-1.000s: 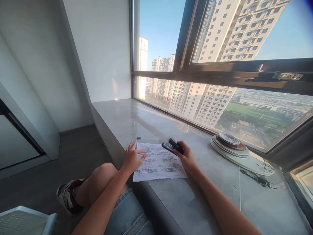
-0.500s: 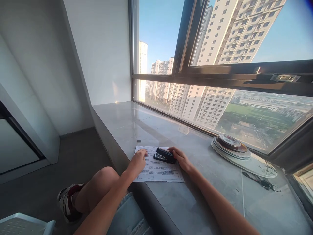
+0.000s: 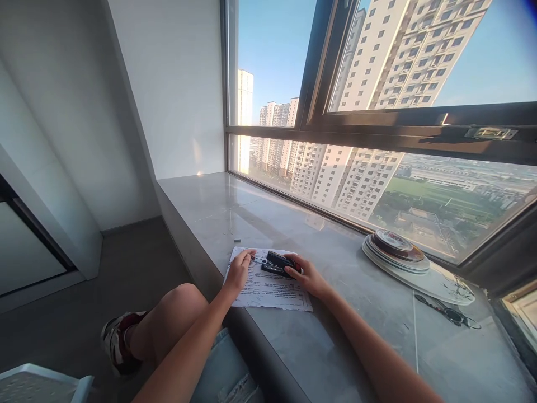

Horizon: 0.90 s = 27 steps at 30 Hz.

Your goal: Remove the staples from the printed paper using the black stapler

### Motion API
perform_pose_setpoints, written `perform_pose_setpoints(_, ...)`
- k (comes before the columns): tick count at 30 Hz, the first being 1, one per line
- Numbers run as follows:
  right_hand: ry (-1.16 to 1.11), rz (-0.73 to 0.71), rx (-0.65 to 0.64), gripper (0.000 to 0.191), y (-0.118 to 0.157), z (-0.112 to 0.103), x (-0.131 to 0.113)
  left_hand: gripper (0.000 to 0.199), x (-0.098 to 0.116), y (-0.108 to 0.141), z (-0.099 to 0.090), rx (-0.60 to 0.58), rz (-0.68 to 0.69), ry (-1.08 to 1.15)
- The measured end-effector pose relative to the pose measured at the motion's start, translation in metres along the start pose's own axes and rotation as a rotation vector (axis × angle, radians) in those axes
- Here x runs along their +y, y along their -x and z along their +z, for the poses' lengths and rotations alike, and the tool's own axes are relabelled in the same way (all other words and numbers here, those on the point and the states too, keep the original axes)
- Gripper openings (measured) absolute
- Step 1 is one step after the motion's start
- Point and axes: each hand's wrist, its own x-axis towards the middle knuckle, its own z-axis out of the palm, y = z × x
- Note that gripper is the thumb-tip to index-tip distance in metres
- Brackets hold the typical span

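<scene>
A black stapler (image 3: 274, 262) lies over a printed sheet of paper (image 3: 268, 294) on the grey stone sill. My right hand (image 3: 307, 275) grips its rear end, thumb on the near side and fingers on the far side. The stapler's front points left, with its top arm raised a little off the base. From that front a thin metal rod (image 3: 259, 260) reaches to my left hand (image 3: 240, 271), whose fingertips are pinched at its outer end. The left wrist rests near the paper's left edge. Whether staples are inside is too small to see.
A small grey block (image 3: 237, 240) sits just beyond the paper. Farther right, stacked plates (image 3: 396, 254) stand on a larger white board (image 3: 455, 288) by the window, with dark scissors (image 3: 451, 314) before them. A white chair (image 3: 42, 383) is at lower left.
My left fingers have closed at the stapler's front, and a thin metal rod now shows between them and it. My right thumb has come round the near side. The paper has shifted slightly left.
</scene>
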Motion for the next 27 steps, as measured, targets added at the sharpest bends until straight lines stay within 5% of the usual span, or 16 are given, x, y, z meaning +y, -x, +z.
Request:
perform_pose_setpoints(5,0.154,-0.033,0.026,0.034,0.002,0.007,-0.008,0.035,0.0,0.001,0.0,0.003,-0.025,0.104)
perform_pose_setpoints(12,0.088,-0.155,0.089,0.029,0.005,0.019,-0.018,0.03,0.004,0.002,-0.001,-0.054,-0.035,0.318)
perform_pose_setpoints(21,-0.228,-0.023,0.122,0.037,0.008,0.001,-0.003,0.039,0.038,0.019,-0.008,-0.361,0.009,0.465)
perform_pose_setpoints(27,-0.142,-0.09,0.226,0.033,0.005,0.013,-0.015,0.035,0.04,0.017,-0.007,-0.267,-0.017,0.561)
